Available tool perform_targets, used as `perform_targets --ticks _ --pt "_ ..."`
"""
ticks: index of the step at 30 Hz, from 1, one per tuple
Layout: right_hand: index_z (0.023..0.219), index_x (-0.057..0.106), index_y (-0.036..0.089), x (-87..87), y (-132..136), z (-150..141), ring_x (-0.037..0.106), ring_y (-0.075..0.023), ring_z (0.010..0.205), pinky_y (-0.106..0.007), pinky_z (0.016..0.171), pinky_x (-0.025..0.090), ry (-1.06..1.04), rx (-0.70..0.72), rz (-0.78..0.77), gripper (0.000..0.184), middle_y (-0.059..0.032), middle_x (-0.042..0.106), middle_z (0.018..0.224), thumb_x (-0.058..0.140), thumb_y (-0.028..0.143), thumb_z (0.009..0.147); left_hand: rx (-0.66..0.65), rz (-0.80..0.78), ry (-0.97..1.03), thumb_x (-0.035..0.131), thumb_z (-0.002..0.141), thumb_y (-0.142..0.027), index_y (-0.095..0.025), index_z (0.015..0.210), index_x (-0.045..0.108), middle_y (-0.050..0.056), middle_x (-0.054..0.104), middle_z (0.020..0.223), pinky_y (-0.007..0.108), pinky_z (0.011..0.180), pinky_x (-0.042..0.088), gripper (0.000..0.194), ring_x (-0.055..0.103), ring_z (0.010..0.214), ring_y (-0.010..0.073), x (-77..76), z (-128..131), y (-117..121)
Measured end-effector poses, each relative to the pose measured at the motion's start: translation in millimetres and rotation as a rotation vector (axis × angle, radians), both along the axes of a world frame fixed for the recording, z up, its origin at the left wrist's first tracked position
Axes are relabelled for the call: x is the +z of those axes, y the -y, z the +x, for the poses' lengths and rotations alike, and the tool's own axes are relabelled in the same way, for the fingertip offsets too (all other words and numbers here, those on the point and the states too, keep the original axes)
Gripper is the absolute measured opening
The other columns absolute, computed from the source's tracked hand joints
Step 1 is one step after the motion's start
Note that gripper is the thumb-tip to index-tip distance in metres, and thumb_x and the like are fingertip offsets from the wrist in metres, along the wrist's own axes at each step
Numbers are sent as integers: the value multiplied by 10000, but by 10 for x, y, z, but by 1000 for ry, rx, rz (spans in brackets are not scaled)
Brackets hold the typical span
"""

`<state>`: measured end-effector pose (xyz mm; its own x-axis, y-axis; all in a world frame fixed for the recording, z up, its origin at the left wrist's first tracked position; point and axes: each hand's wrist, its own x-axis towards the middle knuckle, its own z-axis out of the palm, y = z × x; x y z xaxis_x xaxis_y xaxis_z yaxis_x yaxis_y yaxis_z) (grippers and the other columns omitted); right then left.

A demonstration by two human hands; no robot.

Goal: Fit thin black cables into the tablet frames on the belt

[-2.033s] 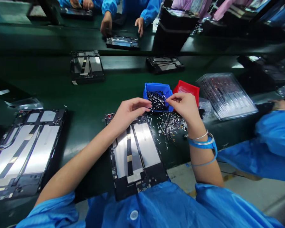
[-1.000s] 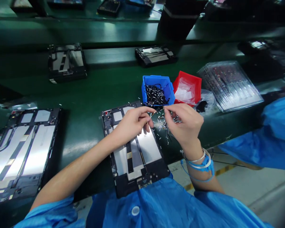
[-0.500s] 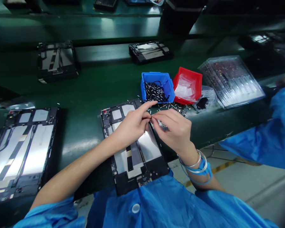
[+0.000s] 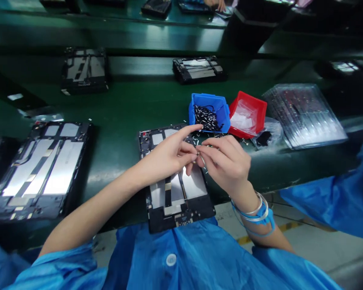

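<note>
My left hand (image 4: 173, 155) and my right hand (image 4: 229, 164) meet over the upper right part of an opened tablet (image 4: 196, 207), whose silver panels and black flat cable face up. Thumb and fingers of each hand are pinched together at the same spot. A small thin piece (image 4: 199, 153) shows between the fingertips, too small to name. My left index finger stretches out toward a blue bin (image 4: 226, 114) holding many small black parts with white ends. Loose small parts lie around the bin's foot, partly hidden by my right hand.
A red bin (image 4: 261, 112) with clear plastic bags adjoins the blue one, and stacked clear plastic trays (image 4: 316, 121) stand further right. Another opened tablet (image 4: 42, 173) lies left; stacks of tablets (image 4: 84, 70) sit behind. A co-worker's blue sleeve (image 4: 326, 205) is at right.
The view has shifted, so the bench things appear further right. My fingertips have turned slightly, and the small piece between them shows more. Both hands stay together above the tablet.
</note>
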<state>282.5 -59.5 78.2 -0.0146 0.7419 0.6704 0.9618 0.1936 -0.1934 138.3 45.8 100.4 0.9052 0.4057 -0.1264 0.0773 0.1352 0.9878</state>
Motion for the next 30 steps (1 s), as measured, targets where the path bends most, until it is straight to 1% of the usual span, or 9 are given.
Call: perform_targets --ticks 2,4,7,9,12,14,17,22,30 --pt "788 705 259 98 -30 -113 630 -165 733 -327 654 508 -206 63 -27 185 -21 730 806 580 150 870 126 62 22 588 840 -190 -147 1416 399 37 688 789 211 462 438 607 621 594 142 70 -276 25" --pt "791 712 258 175 -77 -237 653 -166 738 -323 648 525 -462 90 -128 133 -15 729 791 630 166 841 364 197 39 598 863 -247 -176 1352 484 64 703 933 231 538 485 507 654 700 161 41 -605 84" --pt "783 714 228 184 -209 -431 665 -161 694 -290 569 533 -806 175 -448 22 -20 724 768 720 232 761 730 469 -18 555 904 -235 -207 1249 564 64 693 1026 243 620 504 346 657 799 161 -226 -1055 261" --pt "811 708 196 113 -324 -551 659 -148 657 -267 533 527 -959 258 -645 122 -23 714 744 749 258 713 815 649 -91 529 912 -201 -206 1187 591 70 684 1053 260 669 517 282 653 866 171 -486 -1256 408" --pt "842 688 177 -41 -472 -677 641 -130 632 -263 553 531 -1063 281 -769 193 -5 682 690 754 249 675 719 886 -128 500 903 -141 -203 1206 572 98 668 1126 322 776 548 317 637 1014 213 -802 -1392 581" --pt "847 678 176 -121 -530 -713 629 -123 628 -271 575 530 -1062 249 -791 194 4 664 677 742 241 676 630 994 -121 489 892 -105 -197 1280 521 126 641 1202 382 886 540 399 612 1105 235 -902 -1410 630" --pt "835 670 176 -178 -573 -711 611 -116 617 -275 577 517 -1037 204 -790 180 8 650 674 728 237 676 532 1096 -94 482 873 -70 -155 1321 486 167 608 1257 419 966 512 456 591 1158 254 -931 -1403 620" --pt "815 676 177 -208 -598 -679 595 -114 604 -274 573 509 -1026 176 -767 162 6 649 671 722 221 666 436 1250 -115 448 843 -38 -119 1305 500 209 578 1288 440 918 542 472 578 1176 300 -943 -1386 577" --pt "787 681 174 -176 -569 -682 603 -119 639 -266 588 501 -938 146 -742 72 -14 678 726 701 212 729 446 1364 -219 416 861 -61 -109 1258 530 206 619 1252 391 764 573 416 633 1085 307 -953 -1328 576"
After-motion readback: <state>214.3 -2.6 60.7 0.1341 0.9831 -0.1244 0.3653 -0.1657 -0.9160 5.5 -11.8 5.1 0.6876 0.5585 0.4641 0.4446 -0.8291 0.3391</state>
